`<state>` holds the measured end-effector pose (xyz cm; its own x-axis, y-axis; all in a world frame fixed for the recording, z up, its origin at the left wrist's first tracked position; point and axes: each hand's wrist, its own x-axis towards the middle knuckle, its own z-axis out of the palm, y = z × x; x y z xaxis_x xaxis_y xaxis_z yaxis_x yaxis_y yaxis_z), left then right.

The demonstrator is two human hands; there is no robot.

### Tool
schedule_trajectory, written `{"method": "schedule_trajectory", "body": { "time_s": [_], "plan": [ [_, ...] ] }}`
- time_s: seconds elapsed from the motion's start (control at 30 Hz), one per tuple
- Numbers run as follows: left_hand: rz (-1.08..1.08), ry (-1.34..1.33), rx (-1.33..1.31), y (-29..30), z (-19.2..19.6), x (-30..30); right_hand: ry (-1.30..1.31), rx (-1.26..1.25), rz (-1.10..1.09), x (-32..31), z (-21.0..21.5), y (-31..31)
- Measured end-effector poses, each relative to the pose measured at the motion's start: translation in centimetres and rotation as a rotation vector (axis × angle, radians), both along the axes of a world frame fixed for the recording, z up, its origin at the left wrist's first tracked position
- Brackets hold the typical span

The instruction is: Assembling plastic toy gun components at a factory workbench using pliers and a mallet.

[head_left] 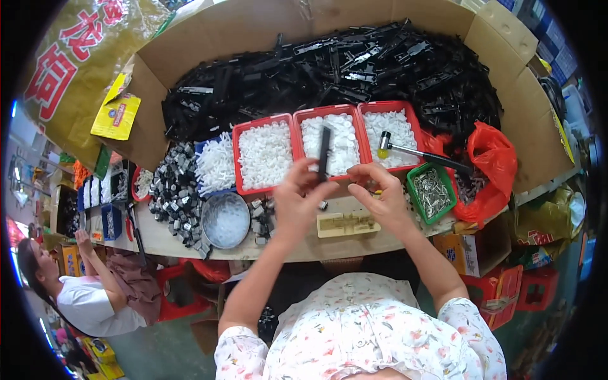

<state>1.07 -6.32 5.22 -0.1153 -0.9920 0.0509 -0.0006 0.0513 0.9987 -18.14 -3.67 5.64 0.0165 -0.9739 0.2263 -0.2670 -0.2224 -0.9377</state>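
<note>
Before me, a cardboard wall (253,31) backs a heap of black parts (329,69). In front of the heap stand three red trays (235,136) of white pieces, side by side. A hammer (415,152) lies across the rightmost tray's corner, its head over the white pieces. Right of the trays, a green basket (413,190) holds metal pins, just beside a red bag (494,158). Left of the trays lie loose white clips (215,164) and grey blocks (174,190); a round tin (225,220) sits near them. A beige jig (345,225) rests on the table (164,244). At far left, another person (82,297) sits.
</note>
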Motion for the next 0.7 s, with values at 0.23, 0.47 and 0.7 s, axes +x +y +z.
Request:
{"method": "schedule_trajectory", "body": {
  "time_s": [0.23,0.47,0.7],
  "plan": [
    [0.031,-0.047,-0.069,6.7,-2.8,-3.0,0.004,-0.039,0.057,1.6,0.1,3.3],
    [0.227,-0.512,-0.245,9.1,-4.4,3.7,1.009,-0.361,0.391,-1.6,-2.5,3.4],
    [0.237,-0.635,-0.397,9.9,-5.8,4.6,1.14,-0.489,0.475,-0.7,-4.5,3.9]
  ]
}}
